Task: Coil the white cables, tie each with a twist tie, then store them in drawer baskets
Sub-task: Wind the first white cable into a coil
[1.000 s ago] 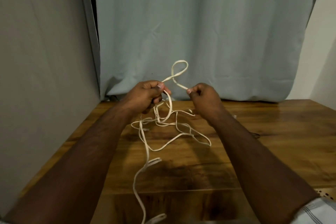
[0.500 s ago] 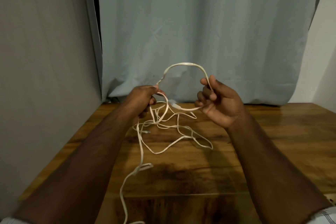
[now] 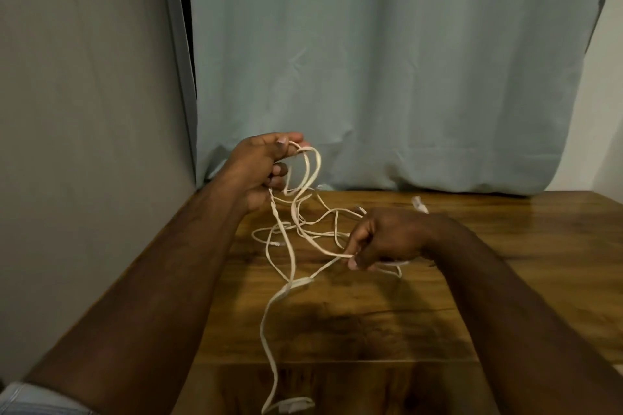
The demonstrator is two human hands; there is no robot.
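Pale blue curtain [image 3: 387,61] hangs behind a wooden table [image 3: 505,280], with a grey wall [image 3: 84,94] along the left side. Both bare forearms reach forward over the table. The left hand [image 3: 264,170] is raised above the far left corner, palm turned inward, its thumb and forefinger pinching a loop of white cable [image 3: 286,246] at the top while the lower fingers curl round more strands below. From that grip a couple of loops hang down and trail into a loose tangle lying on the wood between the two hands. The right hand [image 3: 384,239] is held lower, close to the table surface, knuckles up and wrist bent inward, its thumb and fingertips pinching a single strand of the same cable that runs off toward the left. One long length leads from the tangle toward the near edge of the table, where a plug end [image 3: 293,404] rests. Another small white connector [image 3: 419,204] lies on the wood beyond the right wrist, near the curtain hem. No basket or drawer appears in view.
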